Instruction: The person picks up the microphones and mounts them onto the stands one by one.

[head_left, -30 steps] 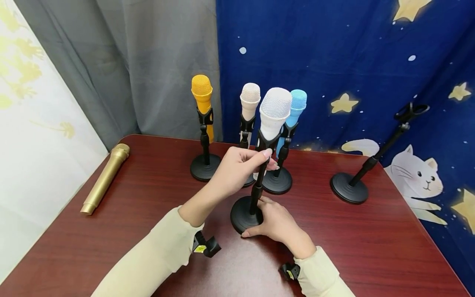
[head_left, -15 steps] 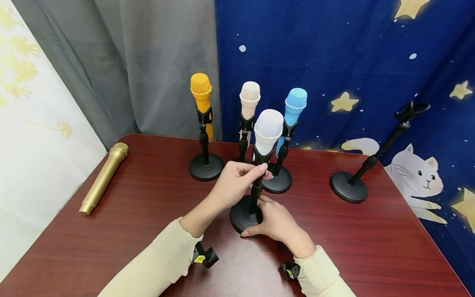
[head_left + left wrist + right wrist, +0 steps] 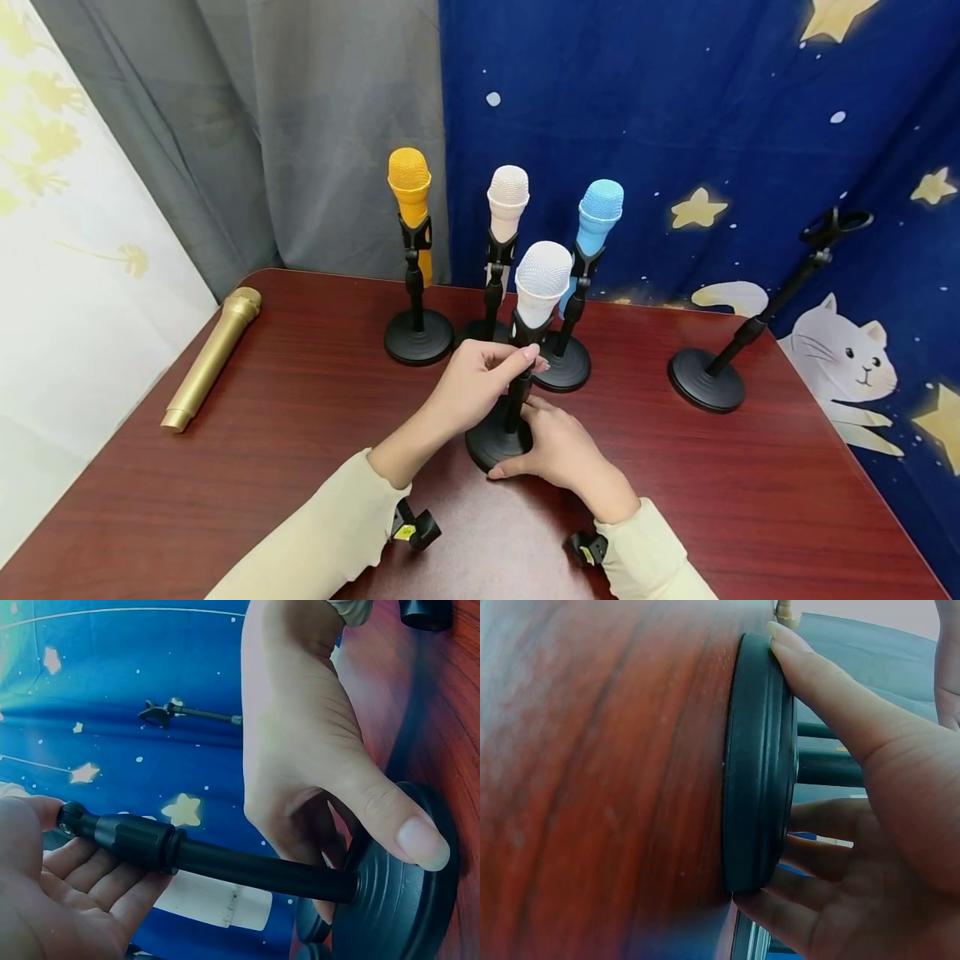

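Note:
A white microphone point(image 3: 542, 279) sits upright in the clip of a black desk stand point(image 3: 491, 442) at the middle of the table. Just under the clip, my left hand point(image 3: 472, 390) pinches the stand's upper part between thumb and fingers. The left wrist view shows that hand point(image 3: 82, 889) at the pole's joint, close by the thick collar point(image 3: 135, 840). Low down, my right hand point(image 3: 566, 452) grips the round base, thumb on the near rim and fingers around the far side. In the right wrist view the base point(image 3: 756, 765) rests flat on the table.
Behind stand yellow point(image 3: 409, 179), cream point(image 3: 507, 196) and blue point(image 3: 600, 208) microphones on black stands. A gold microphone point(image 3: 213, 358) lies at the left. One stand point(image 3: 708, 379) with a bare clip leans at the right. Curtains hang beyond the table's back edge.
My left hand has moved down, and the white microphone and its clip have come down with it, shortening the stand. My right hand has stayed at the base.

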`<state>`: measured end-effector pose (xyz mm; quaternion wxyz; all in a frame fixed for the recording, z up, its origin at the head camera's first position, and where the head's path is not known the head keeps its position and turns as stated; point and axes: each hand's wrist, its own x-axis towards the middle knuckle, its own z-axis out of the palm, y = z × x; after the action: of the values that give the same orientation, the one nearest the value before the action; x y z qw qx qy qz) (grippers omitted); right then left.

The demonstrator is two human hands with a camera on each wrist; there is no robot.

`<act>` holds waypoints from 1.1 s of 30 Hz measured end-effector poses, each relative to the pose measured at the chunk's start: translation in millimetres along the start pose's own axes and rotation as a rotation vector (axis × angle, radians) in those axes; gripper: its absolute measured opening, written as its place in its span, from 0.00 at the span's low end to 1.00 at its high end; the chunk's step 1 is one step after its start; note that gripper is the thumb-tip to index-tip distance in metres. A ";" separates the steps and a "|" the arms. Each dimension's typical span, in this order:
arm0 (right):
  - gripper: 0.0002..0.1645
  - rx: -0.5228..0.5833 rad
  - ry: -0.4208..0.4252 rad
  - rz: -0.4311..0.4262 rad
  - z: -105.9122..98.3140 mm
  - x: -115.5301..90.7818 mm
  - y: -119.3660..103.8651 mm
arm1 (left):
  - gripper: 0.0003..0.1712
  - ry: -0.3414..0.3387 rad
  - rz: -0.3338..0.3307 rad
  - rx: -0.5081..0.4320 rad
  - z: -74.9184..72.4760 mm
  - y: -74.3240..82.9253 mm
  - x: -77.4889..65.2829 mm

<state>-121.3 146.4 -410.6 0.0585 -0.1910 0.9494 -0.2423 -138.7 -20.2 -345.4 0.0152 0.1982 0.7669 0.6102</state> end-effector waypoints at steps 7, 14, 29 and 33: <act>0.52 -0.010 0.007 -0.011 1.8 1.1 -2.3 | 0.16 0.126 0.014 0.048 4.5 -2.4 -9.8; 0.60 0.025 -0.012 -0.007 2.1 0.0 -3.6 | 0.22 0.351 0.218 0.209 19.4 -14.2 -24.0; 0.57 0.032 0.030 -0.019 2.0 -4.3 0.3 | 0.24 0.584 0.307 0.163 49.6 -36.7 -26.2; 0.46 0.009 0.051 -0.035 2.9 -5.1 0.5 | 0.30 0.612 0.313 0.186 55.9 -39.7 -27.4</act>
<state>-116.2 147.6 -413.3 0.0309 -0.2008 0.9461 -0.2523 -109.9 16.0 -403.0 -0.3271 0.1218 0.7485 0.5639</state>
